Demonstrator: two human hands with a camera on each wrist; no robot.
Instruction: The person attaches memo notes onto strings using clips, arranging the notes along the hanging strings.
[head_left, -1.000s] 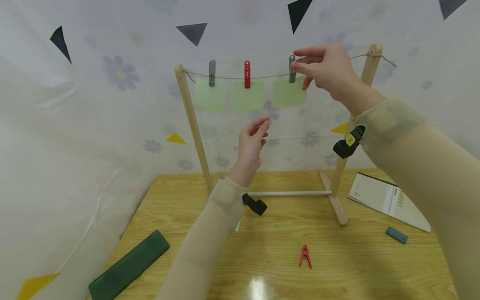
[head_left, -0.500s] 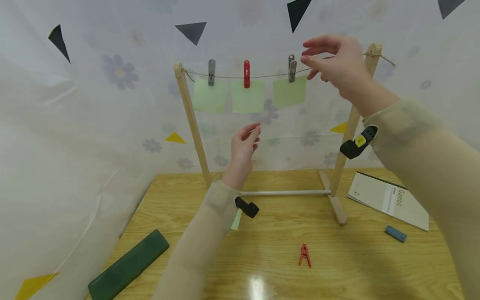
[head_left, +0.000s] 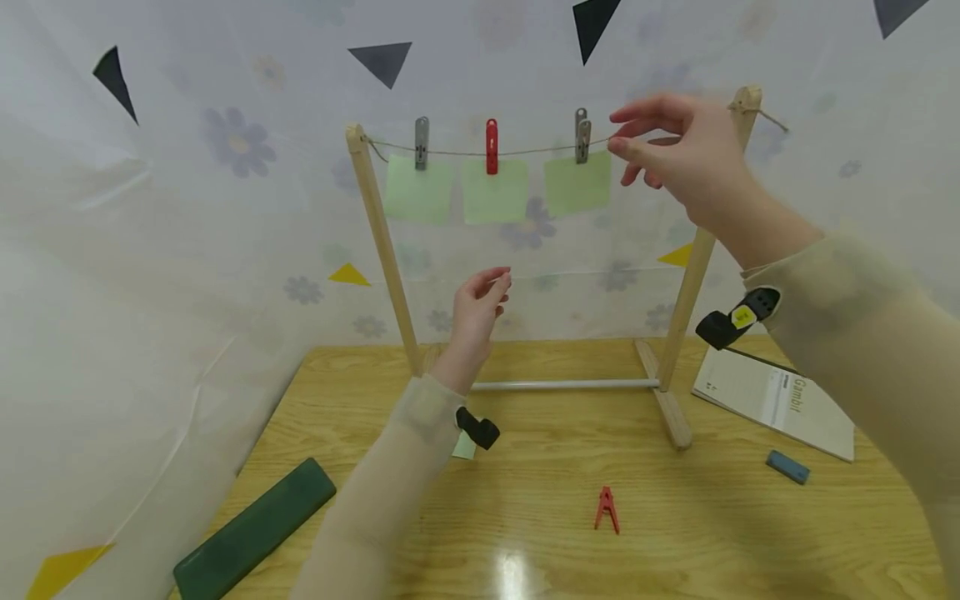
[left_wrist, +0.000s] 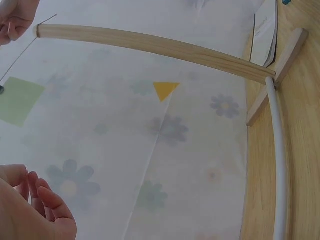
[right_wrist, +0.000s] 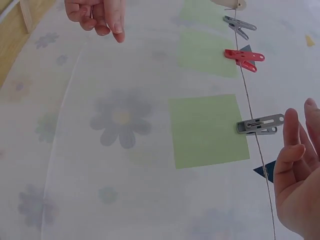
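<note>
Three pale green paper squares hang in a row from a string [head_left: 532, 152]. A grey clothespin [head_left: 422, 143] holds the left square [head_left: 420, 196], a red clothespin [head_left: 492, 147] the middle square [head_left: 495, 198], and another grey clothespin [head_left: 582, 142] the right square [head_left: 577, 185]. Just right of that last clothespin is my right hand [head_left: 686, 150], fingers loosely bent with nothing between them. The right wrist view shows it apart from the grey clothespin [right_wrist: 260, 124]. Below the middle square hovers my left hand [head_left: 474, 315], thumb near the fingertips, nothing visible in it.
Wooden posts [head_left: 386, 258] joined by a white rod [head_left: 562, 385] carry the string. On the table lie a red clothespin [head_left: 607, 509], a green case [head_left: 255, 529], a notepad [head_left: 772, 404], a blue eraser-like block [head_left: 787, 467] and green paper [head_left: 464, 447] partly behind my left arm.
My right hand has come off the right grey clothespin and drawn back to the right. My left hand has sunk down and to the left. The right square stays hanging.
</note>
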